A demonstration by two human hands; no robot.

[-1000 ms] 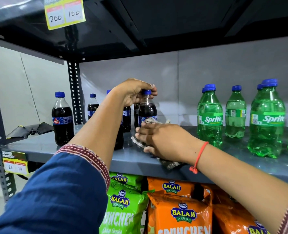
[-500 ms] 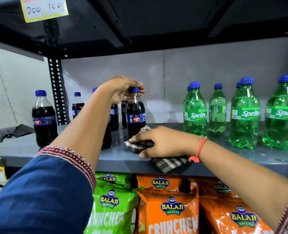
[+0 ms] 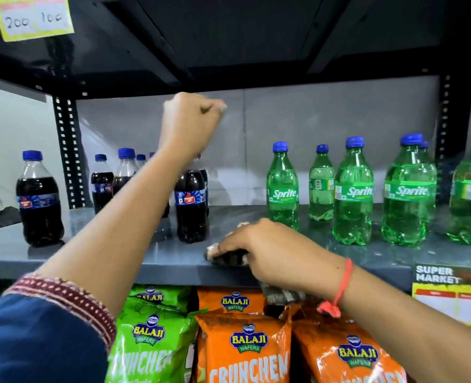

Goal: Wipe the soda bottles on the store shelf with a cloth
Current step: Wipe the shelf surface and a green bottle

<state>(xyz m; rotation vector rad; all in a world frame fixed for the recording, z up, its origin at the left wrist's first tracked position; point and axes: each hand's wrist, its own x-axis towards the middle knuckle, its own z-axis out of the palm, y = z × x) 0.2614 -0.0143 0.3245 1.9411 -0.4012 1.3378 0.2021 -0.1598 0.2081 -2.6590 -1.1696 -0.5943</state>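
Note:
Dark cola bottles with blue caps stand on the left of the grey shelf (image 3: 118, 261). The nearest one (image 3: 191, 205) stands upright, its cap hidden behind my left wrist. My left hand (image 3: 192, 125) hovers above it as a closed fist holding nothing, blurred by motion. My right hand (image 3: 275, 252) presses a dark checked cloth (image 3: 228, 258) onto the shelf's front edge, with one end of the cloth hanging below the edge. Green Sprite bottles (image 3: 282, 192) with blue caps stand in a row to the right, apart from both hands.
A lone cola bottle (image 3: 39, 200) stands at the far left, beyond a perforated upright post (image 3: 68, 150). The dark upper shelf (image 3: 228, 37) hangs close overhead. Green and orange wafer bags (image 3: 245, 344) fill the shelf below. Price tags (image 3: 449, 294) hang on the shelf edges.
My left hand has let go of the cola bottle's cap and risen above it as a fist. My right hand has slid the cloth right along the front edge.

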